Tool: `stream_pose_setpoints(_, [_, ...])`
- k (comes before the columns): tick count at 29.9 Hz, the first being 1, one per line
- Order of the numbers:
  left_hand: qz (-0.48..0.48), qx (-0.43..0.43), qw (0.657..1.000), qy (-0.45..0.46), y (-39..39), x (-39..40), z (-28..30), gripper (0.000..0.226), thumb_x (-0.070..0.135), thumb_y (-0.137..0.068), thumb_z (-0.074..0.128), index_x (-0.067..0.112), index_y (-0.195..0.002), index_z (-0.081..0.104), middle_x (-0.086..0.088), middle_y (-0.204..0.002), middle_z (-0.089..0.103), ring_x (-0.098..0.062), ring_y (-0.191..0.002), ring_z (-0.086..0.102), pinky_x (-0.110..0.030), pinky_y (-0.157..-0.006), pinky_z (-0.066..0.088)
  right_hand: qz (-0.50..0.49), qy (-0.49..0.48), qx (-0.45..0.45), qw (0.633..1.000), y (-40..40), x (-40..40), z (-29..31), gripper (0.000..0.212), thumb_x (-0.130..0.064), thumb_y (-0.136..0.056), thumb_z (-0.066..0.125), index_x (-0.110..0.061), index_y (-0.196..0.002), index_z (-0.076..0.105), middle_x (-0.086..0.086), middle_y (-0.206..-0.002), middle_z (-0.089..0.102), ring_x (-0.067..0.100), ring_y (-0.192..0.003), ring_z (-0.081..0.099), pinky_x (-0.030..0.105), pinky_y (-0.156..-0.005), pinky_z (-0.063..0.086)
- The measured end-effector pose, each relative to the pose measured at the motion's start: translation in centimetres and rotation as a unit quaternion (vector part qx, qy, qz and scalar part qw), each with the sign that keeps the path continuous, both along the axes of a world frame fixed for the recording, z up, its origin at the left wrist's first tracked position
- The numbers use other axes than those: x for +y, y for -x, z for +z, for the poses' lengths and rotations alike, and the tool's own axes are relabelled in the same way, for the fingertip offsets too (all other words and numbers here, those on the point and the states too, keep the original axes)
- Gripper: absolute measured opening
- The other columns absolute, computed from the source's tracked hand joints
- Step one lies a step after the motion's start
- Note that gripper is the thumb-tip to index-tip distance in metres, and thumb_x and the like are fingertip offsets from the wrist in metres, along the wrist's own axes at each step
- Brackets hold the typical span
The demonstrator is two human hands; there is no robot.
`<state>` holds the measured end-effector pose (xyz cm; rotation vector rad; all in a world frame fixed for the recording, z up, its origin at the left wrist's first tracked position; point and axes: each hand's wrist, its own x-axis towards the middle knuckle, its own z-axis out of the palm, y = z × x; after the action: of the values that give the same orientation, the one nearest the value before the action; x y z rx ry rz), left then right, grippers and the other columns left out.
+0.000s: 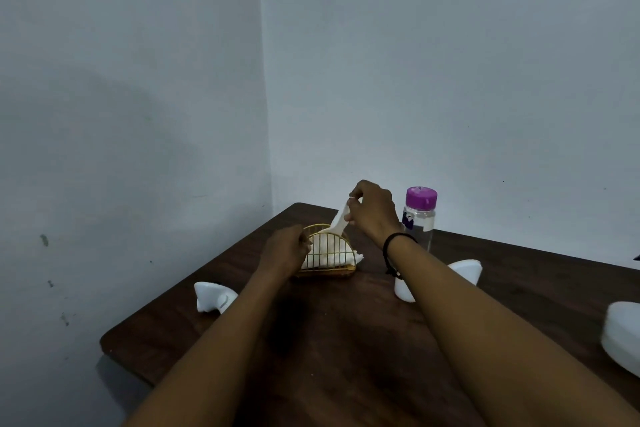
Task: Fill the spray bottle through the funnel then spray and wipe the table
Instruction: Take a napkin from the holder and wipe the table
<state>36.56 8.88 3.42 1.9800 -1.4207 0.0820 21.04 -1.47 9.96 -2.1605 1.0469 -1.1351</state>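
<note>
A gold wire napkin holder (325, 255) stands near the far corner of the dark wooden table (346, 340), with white napkins in it. My left hand (285, 250) grips the holder's left side. My right hand (374, 210) pinches a white napkin (339, 218) and holds it lifted partly out of the holder's top. A clear bottle with a purple cap (419, 215) stands just behind my right wrist. A white object (404, 289), partly hidden by my right forearm, sits near a white funnel-like piece (465, 270).
A white spray-head-like piece (213, 298) lies near the table's left edge. A white round container (623, 336) is cut off at the right edge of the view. Grey walls meet in a corner behind the table.
</note>
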Motion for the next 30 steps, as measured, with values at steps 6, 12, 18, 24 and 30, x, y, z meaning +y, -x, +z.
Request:
stream_pose_setpoints(6, [-0.012, -0.023, 1.0, -0.017, -0.4, -0.3, -0.5, 0.012, 0.009, -0.092, 0.061, 0.016, -0.097, 0.069, 0.005, -0.087, 0.067, -0.016, -0.084, 0.064, -0.031, -0.07, 0.051, -0.007, -0.114, -0.102, 0.988, -0.6, -0.1, -0.1, 0.01, -0.004, -0.095, 0.051, -0.007, -0.087, 0.057, 0.01, -0.082, 0.069, 0.021, -0.072, 0.075, 0.04, -0.068, 0.064])
stream_pose_setpoints(12, [-0.036, -0.006, 0.999, -0.01, -1.5, -0.7, -1.0, 0.023, 0.007, -0.092, 0.058, 0.024, -0.096, 0.074, 0.006, -0.087, 0.072, -0.011, -0.082, 0.066, -0.035, -0.073, 0.057, -0.113, -0.104, -0.089, 0.984, -1.4, -1.0, -1.4, 0.006, -0.018, -0.096, 0.046, -0.017, -0.091, 0.05, 0.005, -0.09, 0.066, 0.025, -0.081, 0.069, 0.04, -0.075, 0.058])
stream_pose_setpoints(18, [-0.048, -0.024, 0.999, -0.012, -2.0, -1.1, -0.7, 0.023, 0.002, -0.088, 0.064, 0.022, -0.08, 0.071, 0.009, -0.078, 0.068, 0.001, -0.072, 0.061, -0.025, -0.064, 0.051, -0.146, -0.06, -0.137, 0.978, -1.4, -1.0, -0.6, 0.007, -0.016, -0.103, 0.041, -0.011, -0.1, 0.045, 0.002, -0.085, 0.053, 0.021, -0.078, 0.056, 0.03, -0.064, 0.04])
stream_pose_setpoints(24, [-0.053, -0.026, 0.998, -0.025, -2.0, -1.0, -0.4, 0.024, 0.006, -0.087, 0.069, 0.027, -0.075, 0.068, 0.011, -0.073, 0.063, 0.001, -0.067, 0.056, -0.022, -0.061, 0.043, -0.075, 0.038, -0.164, 0.983, -1.5, -0.3, 0.6, 0.01, -0.019, -0.102, 0.045, -0.013, -0.095, 0.047, 0.001, -0.084, 0.057, 0.014, -0.073, 0.055, 0.02, -0.056, 0.038])
stream_pose_setpoints(30, [-0.043, -0.042, 0.998, -0.03, -1.8, -0.8, -0.6, 0.017, 0.008, -0.09, 0.065, 0.022, -0.08, 0.065, 0.011, -0.076, 0.06, -0.006, -0.071, 0.056, -0.027, -0.063, 0.041, -0.074, 0.138, -0.149, 0.976, -0.9, 1.2, 2.2, 0.013, -0.02, -0.102, 0.047, -0.008, -0.099, 0.051, 0.004, -0.086, 0.06, 0.019, -0.076, 0.057, 0.029, -0.063, 0.042])
